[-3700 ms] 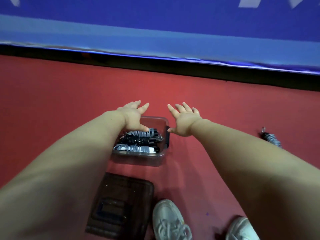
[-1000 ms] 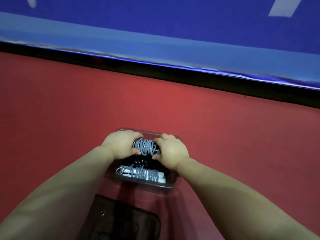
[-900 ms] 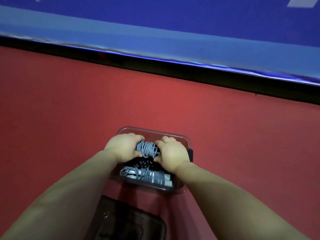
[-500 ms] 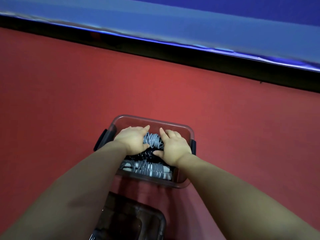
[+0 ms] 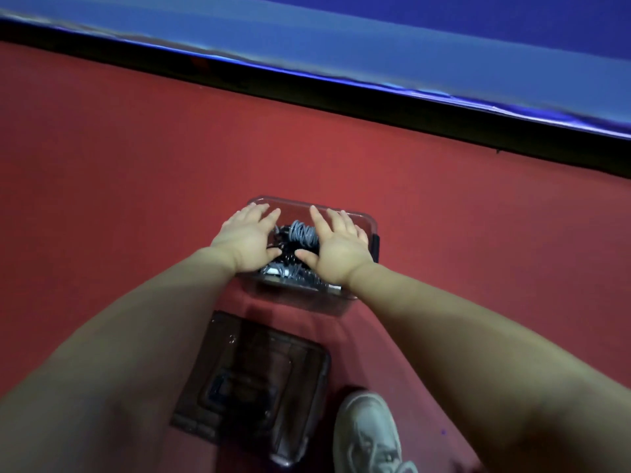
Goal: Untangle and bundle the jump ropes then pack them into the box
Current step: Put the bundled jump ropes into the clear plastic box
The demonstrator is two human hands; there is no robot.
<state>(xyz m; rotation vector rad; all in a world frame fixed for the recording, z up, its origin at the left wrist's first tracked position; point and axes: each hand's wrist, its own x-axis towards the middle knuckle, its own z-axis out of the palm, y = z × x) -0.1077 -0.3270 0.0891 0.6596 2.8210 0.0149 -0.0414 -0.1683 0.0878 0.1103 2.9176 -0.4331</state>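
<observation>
A clear plastic box (image 5: pixel 370 225) sits on the red floor in front of me. Inside it lie bundled jump ropes: a grey coiled bundle (image 5: pixel 302 233) at the far side, a black one beneath it, and another grey bundle (image 5: pixel 290 273) along the near wall. My left hand (image 5: pixel 247 238) is over the box's left side with fingers stretched out flat. My right hand (image 5: pixel 336 242) is over the right side, fingers also straight. Neither hand holds a rope. The hands hide part of the box's contents.
The box's dark translucent lid (image 5: pixel 259 380) lies on the floor just in front of the box, near my feet. My white shoe (image 5: pixel 367 435) is at the bottom right. A black strip and blue padded wall (image 5: pixel 341 59) run across the far side.
A second ago both hands gripped the grey bundle and set it down in the box. They have since let go and spread flat, moving apart over the box.
</observation>
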